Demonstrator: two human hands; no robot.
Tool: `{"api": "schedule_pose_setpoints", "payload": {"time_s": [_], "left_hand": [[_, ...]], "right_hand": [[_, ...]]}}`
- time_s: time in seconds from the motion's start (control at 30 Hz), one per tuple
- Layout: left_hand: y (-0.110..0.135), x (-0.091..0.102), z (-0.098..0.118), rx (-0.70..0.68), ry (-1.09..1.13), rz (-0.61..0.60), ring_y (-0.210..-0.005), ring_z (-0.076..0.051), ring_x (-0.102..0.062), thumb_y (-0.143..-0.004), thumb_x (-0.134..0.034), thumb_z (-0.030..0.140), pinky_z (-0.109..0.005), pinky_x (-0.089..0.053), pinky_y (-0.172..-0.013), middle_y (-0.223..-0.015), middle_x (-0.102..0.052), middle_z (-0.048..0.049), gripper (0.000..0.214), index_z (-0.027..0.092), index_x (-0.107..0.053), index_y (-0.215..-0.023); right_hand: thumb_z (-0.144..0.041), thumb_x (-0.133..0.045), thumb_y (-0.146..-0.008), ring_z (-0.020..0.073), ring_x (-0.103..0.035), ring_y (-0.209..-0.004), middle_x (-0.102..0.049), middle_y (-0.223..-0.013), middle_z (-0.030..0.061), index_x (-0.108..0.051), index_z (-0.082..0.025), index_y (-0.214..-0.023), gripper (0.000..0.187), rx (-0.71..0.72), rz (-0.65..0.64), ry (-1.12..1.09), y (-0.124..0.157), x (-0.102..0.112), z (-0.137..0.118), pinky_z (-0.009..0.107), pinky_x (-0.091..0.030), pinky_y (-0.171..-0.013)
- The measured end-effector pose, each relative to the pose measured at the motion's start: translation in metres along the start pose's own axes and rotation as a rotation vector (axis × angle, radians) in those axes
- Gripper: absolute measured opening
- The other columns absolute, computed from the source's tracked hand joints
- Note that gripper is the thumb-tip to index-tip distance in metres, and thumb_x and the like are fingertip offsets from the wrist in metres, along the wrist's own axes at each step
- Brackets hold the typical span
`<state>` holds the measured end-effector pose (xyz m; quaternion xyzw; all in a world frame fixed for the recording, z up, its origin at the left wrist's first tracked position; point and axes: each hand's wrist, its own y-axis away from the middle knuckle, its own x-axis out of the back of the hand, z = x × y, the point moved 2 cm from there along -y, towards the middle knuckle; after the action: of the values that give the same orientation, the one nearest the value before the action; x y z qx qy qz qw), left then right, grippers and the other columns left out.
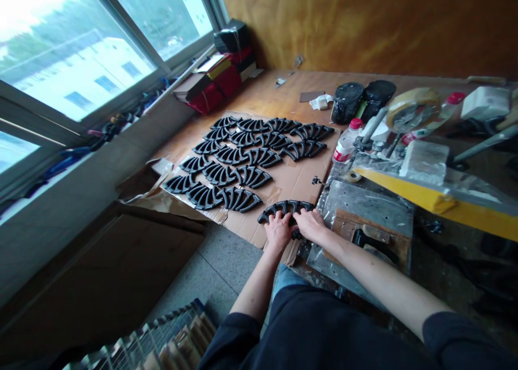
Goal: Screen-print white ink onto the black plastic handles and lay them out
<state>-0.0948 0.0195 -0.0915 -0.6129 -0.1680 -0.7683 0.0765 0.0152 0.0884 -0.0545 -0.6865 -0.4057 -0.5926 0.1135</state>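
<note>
A short row of black curved handle-like pieces (288,205) lies at the near right of a flat cardboard sheet (297,176). My left hand (278,228) is on the near side of this row, fingers bent around its pieces. Close beside it, my right hand (309,223) has its fingers curled onto the right part of the same row. A small dark object (297,233) shows below and between the hands; its kind is unclear. Further left on the cardboard, several rows of matching black curved pieces (238,198) lie fanned side by side.
To the right, a metal plate (364,200) carries a wooden block and another black curved piece (374,244). A red-capped bottle (345,143), black tubs (348,101), a tape roll (416,108) and a yellow-edged board (437,197) stand beyond. Red boxes (206,96) sit by the window.
</note>
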Motion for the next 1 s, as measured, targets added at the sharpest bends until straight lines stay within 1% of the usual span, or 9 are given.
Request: {"api": "schedule_pose_setpoints", "payload": {"time_s": [0.2,0.37,0.53,0.63,0.73,0.8,0.87,0.93,1.0], "left_hand": [[-0.006,0.000,0.004,-0.002,-0.025,0.023,-0.105,-0.031,-0.046,-0.087,-0.054,0.039,-0.045,-0.041,-0.081,-0.118,-0.056,-0.0096,0.037,0.035,-0.060,-0.123],[-0.029,0.013,0.013,-0.042,-0.049,0.089,-0.110,-0.030,-0.043,-0.084,-0.055,0.033,-0.046,-0.035,-0.087,-0.112,-0.059,-0.0083,0.031,0.031,-0.063,-0.114],[-0.085,0.034,0.024,-0.144,-0.080,0.112,-0.113,-0.031,-0.042,-0.082,-0.055,0.030,-0.048,-0.033,-0.089,-0.116,-0.059,-0.0087,0.031,0.028,-0.064,-0.112],[-0.126,0.040,0.031,-0.219,-0.079,0.067,-0.112,-0.031,-0.043,-0.084,-0.053,0.030,-0.047,-0.035,-0.089,-0.119,-0.058,-0.0084,0.031,0.029,-0.064,-0.113],[-0.159,0.039,0.035,-0.232,-0.069,-0.004,-0.111,-0.030,-0.046,-0.087,-0.050,0.030,-0.047,-0.038,-0.089,-0.120,-0.058,-0.0088,0.035,0.032,-0.063,-0.120],[-0.173,0.035,0.037,-0.213,-0.072,-0.031,-0.111,-0.031,-0.047,-0.088,-0.050,0.035,-0.048,-0.040,-0.089,-0.121,-0.058,-0.0096,0.037,0.032,-0.061,-0.123],[-0.182,0.030,0.040,-0.179,-0.080,-0.018,-0.113,-0.033,-0.047,-0.087,-0.051,0.045,-0.050,-0.041,-0.090,-0.123,-0.057,-0.0111,0.040,0.030,-0.061,-0.123],[-0.186,0.024,0.044,-0.136,-0.082,0.015,-0.117,-0.036,-0.046,-0.085,-0.052,0.052,-0.053,-0.041,-0.092,-0.126,-0.056,-0.0132,0.047,0.027,-0.060,-0.124],[-0.185,0.019,0.048,-0.107,-0.065,0.056,-0.122,-0.038,-0.042,-0.085,-0.053,0.053,-0.056,-0.039,-0.094,-0.135,-0.051,-0.0146,0.053,0.026,-0.056,-0.130]], "right_hand": [[-0.016,-0.039,-0.093,0.0229,-0.068,-0.098,-0.071,-0.104,0.0136,-0.061,-0.016,-0.112,0.028,-0.062,-0.015,-0.073,-0.010,-0.011,-0.004,0.033,-0.046,-0.083],[-0.017,-0.044,-0.091,0.0215,-0.062,-0.110,-0.068,-0.116,0.0113,-0.059,-0.017,-0.122,0.035,-0.126,0.096,-0.244,-0.022,-0.016,0.007,0.030,-0.042,-0.093],[-0.016,-0.043,-0.092,0.0226,-0.060,-0.114,-0.064,-0.123,0.0110,-0.059,-0.016,-0.124,0.036,-0.182,0.278,-0.361,-0.057,-0.005,0.031,0.032,-0.042,-0.098],[-0.017,-0.040,-0.095,0.0228,-0.056,-0.119,-0.059,-0.130,0.0141,-0.059,-0.013,-0.124,0.036,-0.232,0.368,-0.438,-0.080,0.003,0.043,0.033,-0.041,-0.102],[-0.016,-0.040,-0.095,0.0230,-0.050,-0.128,-0.049,-0.142,0.0178,-0.059,-0.009,-0.126,0.037,-0.220,0.421,-0.516,-0.086,0.008,0.045,0.035,-0.039,-0.107],[-0.014,-0.046,-0.092,0.0233,-0.048,-0.130,-0.047,-0.143,0.0181,-0.059,-0.009,-0.127,0.038,-0.157,0.437,-0.562,-0.075,0.008,0.041,0.036,-0.038,-0.109],[-0.014,-0.052,-0.088,0.0225,-0.050,-0.128,-0.052,-0.139,0.0156,-0.063,-0.013,-0.123,0.036,-0.060,0.457,-0.606,-0.049,0.008,0.037,0.038,-0.038,-0.110],[-0.016,-0.054,-0.087,0.0209,-0.052,-0.125,-0.058,-0.133,0.0109,-0.067,-0.019,-0.117,0.032,0.031,0.500,-0.633,-0.012,0.008,0.039,0.039,-0.040,-0.108],[-0.020,-0.053,-0.089,0.0201,-0.057,-0.119,-0.064,-0.125,0.0059,-0.068,-0.025,-0.113,0.029,0.022,0.560,-0.622,0.033,0.006,0.052,0.040,-0.043,-0.105]]}}
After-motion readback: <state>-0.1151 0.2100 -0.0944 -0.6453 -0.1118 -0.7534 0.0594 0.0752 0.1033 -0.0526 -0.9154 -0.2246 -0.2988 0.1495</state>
